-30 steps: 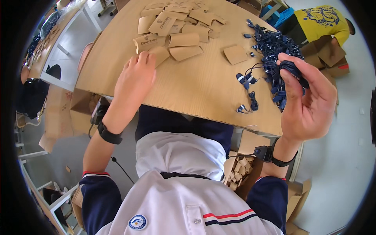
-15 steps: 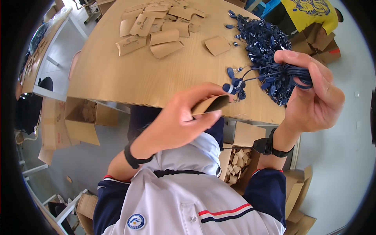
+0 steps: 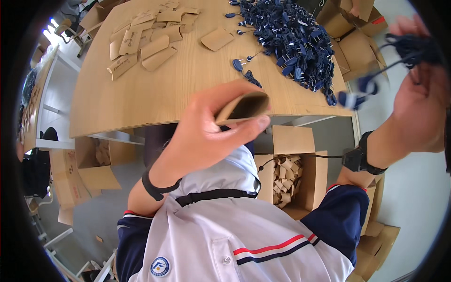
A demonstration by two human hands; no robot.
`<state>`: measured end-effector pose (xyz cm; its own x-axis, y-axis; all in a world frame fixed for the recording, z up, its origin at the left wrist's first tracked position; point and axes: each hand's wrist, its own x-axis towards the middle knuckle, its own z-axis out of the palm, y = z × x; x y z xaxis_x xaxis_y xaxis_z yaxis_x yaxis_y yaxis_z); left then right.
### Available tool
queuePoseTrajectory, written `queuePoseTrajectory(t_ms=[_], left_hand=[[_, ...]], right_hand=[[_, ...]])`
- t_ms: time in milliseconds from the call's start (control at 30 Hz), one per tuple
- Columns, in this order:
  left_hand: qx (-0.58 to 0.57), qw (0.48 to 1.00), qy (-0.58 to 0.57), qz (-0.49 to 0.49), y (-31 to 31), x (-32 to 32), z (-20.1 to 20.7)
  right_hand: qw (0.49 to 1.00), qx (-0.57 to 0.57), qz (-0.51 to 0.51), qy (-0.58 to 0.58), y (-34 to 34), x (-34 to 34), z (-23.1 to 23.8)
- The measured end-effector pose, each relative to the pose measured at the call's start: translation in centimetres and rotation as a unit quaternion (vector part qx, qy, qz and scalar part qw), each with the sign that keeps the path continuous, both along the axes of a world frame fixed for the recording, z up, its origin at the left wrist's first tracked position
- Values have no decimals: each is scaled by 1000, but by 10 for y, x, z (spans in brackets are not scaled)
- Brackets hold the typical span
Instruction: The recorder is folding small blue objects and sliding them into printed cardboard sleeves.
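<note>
Gripping the small brown bowed-cardboard pillow box (image 3: 243,107): left hand (image 3: 206,120) has it, thumb along the lower edge, fingers over the upper, curled only as wide as the box.
Box spot: up in front of the body, by the near edge of the light wood-grain table (image 3: 164,98).
Box mouth: gaping; my guess is the squeeze on both edges keeps it bowed like that.
Right hand (image 3: 418,98): out past the table's right corner, pretty blurry, fingers closed around a coiled dark blue cable bundle (image 3: 411,49). Can't tell how tightly.
Loose earphone ends (image 3: 354,96): dangling left of the coil, kinda smeared; holding the coil probably leaves them free.
Dark blue earphone heap (image 3: 296,42): piled on the table's right, likely to suit the right hand.
Scattered brown pillow boxes (image 3: 155,46): over on the left, same logic I'd say.
Open brown cardboard carton (image 3: 319,181): below the table edge, holding small brown cardboard pieces (image 3: 286,178), presumably parked there for easy reach.
</note>
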<state>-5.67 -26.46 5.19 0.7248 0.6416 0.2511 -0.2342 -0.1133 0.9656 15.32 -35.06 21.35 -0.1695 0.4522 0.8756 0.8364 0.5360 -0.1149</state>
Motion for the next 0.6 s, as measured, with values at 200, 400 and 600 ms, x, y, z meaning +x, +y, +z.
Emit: queuePoseTrajectory(t_ms=[200,400,600], left_hand=[[-9,998,-60,-10,-8,8,-14],[-128,992,-17,2,3,-10,-13],[42,999,-10,-13,18,-13,-29]], right_hand=[[997,-22,79,15,6,-20,-60],[958,-102,267,-39,24,-9,-76],[952,-144,269,-18,29,-23,-86]])
